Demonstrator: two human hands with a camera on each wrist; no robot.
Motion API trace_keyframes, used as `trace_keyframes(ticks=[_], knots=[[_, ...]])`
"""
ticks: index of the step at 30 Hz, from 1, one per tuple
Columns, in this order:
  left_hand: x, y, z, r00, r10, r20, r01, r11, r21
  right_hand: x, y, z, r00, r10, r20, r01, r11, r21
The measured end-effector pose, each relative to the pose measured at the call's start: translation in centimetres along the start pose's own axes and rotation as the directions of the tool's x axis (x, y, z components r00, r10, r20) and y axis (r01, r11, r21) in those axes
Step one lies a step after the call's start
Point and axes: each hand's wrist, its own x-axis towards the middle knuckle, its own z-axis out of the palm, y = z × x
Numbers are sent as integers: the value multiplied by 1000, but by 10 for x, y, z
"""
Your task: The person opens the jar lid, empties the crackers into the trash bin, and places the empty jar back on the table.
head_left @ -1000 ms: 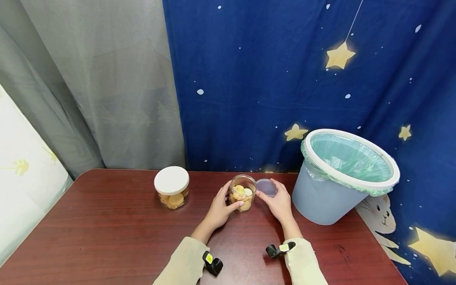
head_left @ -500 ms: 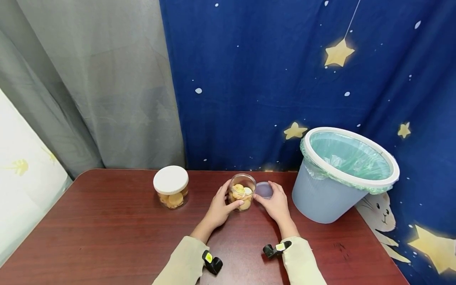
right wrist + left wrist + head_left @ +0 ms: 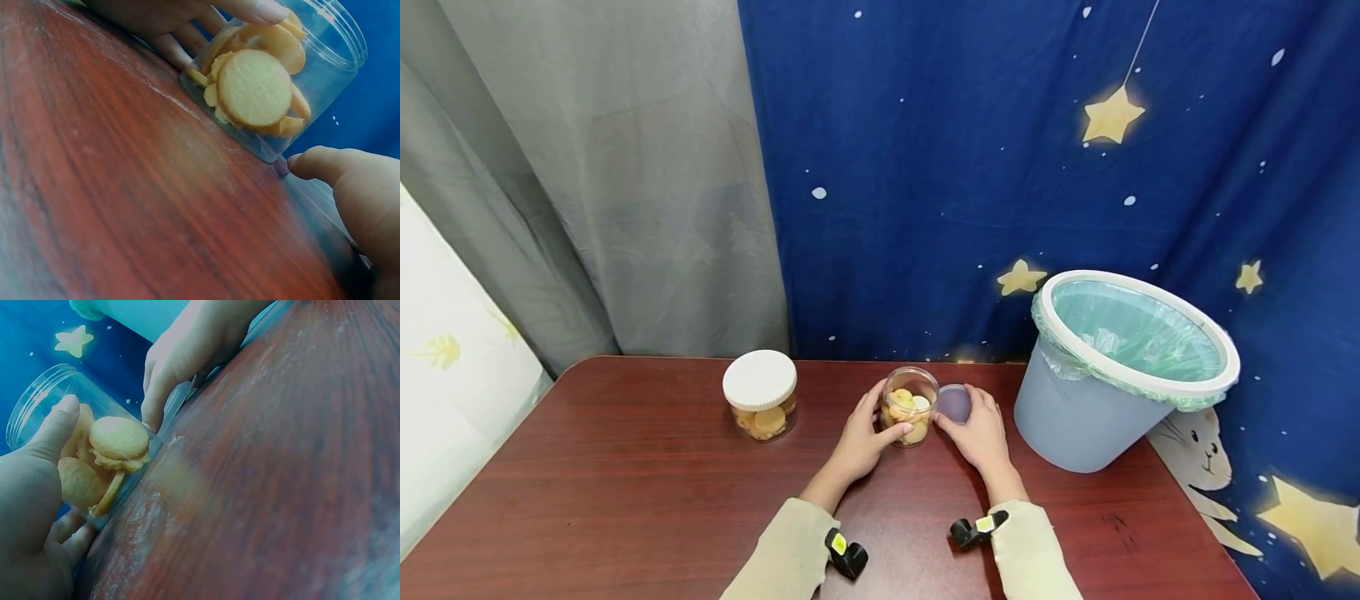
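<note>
An uncovered clear jar (image 3: 911,407) with pale round biscuits (image 3: 256,87) inside stands on the table, its threaded mouth upward. My left hand (image 3: 860,437) grips it from the left, thumb across the near side and fingers round the back. Just right of the jar is a round, translucent purplish lid (image 3: 954,403), low at the tabletop. My right hand (image 3: 982,432) holds this lid by its edge, thumb on the near left side and fingers at the far right. In the right wrist view, the thumb tip touches the lid's edge (image 3: 281,166), close beside the jar's base.
A second jar (image 3: 762,396) of biscuits, topped with a white screw lid, stands to the left on the dark red table (image 3: 647,475). At the right is a blue-grey bin (image 3: 1082,417) with a green liner. Curtains (image 3: 895,208) hang behind the table.
My right hand has shifted slightly left and nearer with the lid, which now looks flatter against the tabletop. The left hand and its jar have stayed in place.
</note>
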Motion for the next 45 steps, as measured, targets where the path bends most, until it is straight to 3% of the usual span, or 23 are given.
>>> trace_keyframes(ticks=[15,25,33,37,41,45], knots=[[-1,-3,1,1000,-11,7,11,1000,3,-4,3,3,1000,-6,-5,6,998,-56],[-3,-3,-2,1000,8,-6,-8,1000,7,-4,0,3,1000,-6,10,6,1000,-25],[-2,-2,-2,1000,-18,-15,18,1000,-12,-12,-6,-3,998,10,-56,-7,998,56],[-1,-2,-2,1000,-15,-22,14,1000,-17,-23,-16,-20,996,-40,-82,46,996,72],[0,0,0,1000,-5,-14,5,1000,-10,-39,-33,-49,992,-113,-60,119,987,105],[1,1,2,1000,-10,-11,10,1000,-2,-55,-49,-83,968,-238,-79,248,954,170]])
